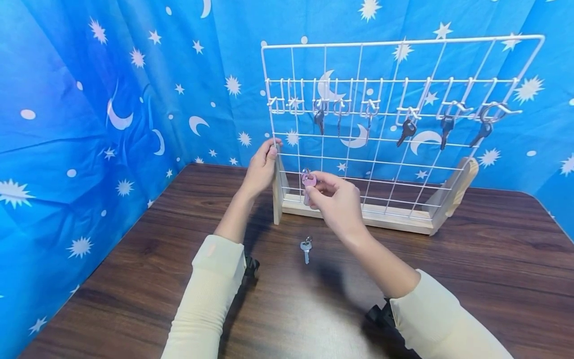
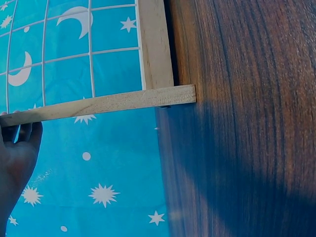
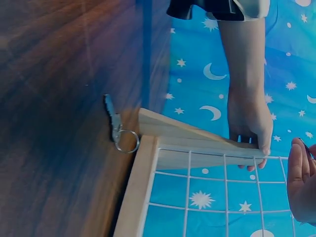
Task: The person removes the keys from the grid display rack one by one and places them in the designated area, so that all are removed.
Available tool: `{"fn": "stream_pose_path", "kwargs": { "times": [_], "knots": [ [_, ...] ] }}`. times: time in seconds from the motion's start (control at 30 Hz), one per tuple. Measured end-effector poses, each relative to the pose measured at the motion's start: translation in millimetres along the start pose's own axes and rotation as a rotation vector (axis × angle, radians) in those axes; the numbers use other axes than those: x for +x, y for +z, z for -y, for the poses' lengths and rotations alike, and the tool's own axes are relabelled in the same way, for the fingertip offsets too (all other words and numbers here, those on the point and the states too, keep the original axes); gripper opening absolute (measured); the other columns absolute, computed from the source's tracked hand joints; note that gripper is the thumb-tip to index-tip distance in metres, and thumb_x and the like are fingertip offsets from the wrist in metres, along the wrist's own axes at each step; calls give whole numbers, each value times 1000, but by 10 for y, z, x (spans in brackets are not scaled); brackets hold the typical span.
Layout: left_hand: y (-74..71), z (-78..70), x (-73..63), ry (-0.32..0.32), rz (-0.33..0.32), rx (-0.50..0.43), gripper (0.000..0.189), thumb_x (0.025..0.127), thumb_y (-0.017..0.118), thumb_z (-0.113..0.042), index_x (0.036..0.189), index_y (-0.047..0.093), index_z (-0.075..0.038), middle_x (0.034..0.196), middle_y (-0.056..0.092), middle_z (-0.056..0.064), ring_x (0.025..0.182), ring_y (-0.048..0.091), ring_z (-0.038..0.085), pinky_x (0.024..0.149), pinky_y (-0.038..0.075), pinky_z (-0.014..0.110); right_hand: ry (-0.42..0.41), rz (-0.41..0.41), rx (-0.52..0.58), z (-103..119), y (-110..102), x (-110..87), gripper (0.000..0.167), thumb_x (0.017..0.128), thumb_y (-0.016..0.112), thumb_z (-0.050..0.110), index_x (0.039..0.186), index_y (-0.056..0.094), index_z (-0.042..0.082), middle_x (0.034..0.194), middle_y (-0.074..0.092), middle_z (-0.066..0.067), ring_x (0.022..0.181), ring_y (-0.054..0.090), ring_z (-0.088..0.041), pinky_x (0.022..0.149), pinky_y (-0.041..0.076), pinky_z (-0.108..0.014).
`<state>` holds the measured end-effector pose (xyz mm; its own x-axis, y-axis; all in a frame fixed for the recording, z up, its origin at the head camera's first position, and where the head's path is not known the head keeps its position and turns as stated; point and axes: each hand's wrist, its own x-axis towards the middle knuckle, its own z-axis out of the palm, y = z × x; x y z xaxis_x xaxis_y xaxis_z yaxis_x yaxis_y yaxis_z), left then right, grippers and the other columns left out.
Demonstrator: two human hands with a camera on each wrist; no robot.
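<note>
A white wire grid rack (image 1: 376,160) with a wooden base (image 1: 394,219) stands on the table. My left hand (image 1: 261,169) grips the rack's left wooden side post (image 2: 98,103), thumb and fingers on opposite faces. In front of the grid's lower left part, my right hand (image 1: 342,202) pinches a pink-headed key (image 1: 309,179) with a small ring at its top. The key's shaft points down, partly hidden by the fingers. On the table below lies a silver key (image 1: 306,246) with a ring; it also shows in the right wrist view beside the base.
Several keys, such as a dark key (image 1: 407,131), hang by rings from white hooks along the rack's upper bar. The leftmost hooks (image 1: 276,105) carry no keys. A blue curtain (image 1: 215,99) with stars and moons hangs behind the brown wooden table (image 1: 148,279).
</note>
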<state>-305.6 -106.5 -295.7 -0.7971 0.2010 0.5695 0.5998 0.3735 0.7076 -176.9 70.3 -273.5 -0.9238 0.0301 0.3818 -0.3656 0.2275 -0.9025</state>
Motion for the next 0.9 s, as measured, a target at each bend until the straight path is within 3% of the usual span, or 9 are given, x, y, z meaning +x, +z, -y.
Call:
{"fn": "stream_pose_path", "kwargs": {
  "times": [0.43,0.63,0.9],
  "knots": [
    [0,-9,6,-9,-1,-3,32,102,34,-21,123,49,-2,121,54,13,106,48,23,92,37,38,234,95,123,-248,-43,-56,33,83,60,-4,116,57,-10,78,66,-14,55,62,-11,60,53,-32],
    [-4,-15,2,-13,1,-5,32,101,34,-21,123,49,-2,121,54,16,101,48,24,90,37,39,342,134,198,-379,-55,-84,35,84,57,-6,118,54,-12,78,65,-13,55,62,-11,59,53,-29],
    [0,-9,0,-11,4,-11,33,102,33,-21,123,49,-3,122,53,17,103,48,24,90,37,40,420,214,259,-528,-100,-127,35,84,53,-7,117,51,-15,78,66,-13,54,61,-11,58,53,-27]
  ]
}}
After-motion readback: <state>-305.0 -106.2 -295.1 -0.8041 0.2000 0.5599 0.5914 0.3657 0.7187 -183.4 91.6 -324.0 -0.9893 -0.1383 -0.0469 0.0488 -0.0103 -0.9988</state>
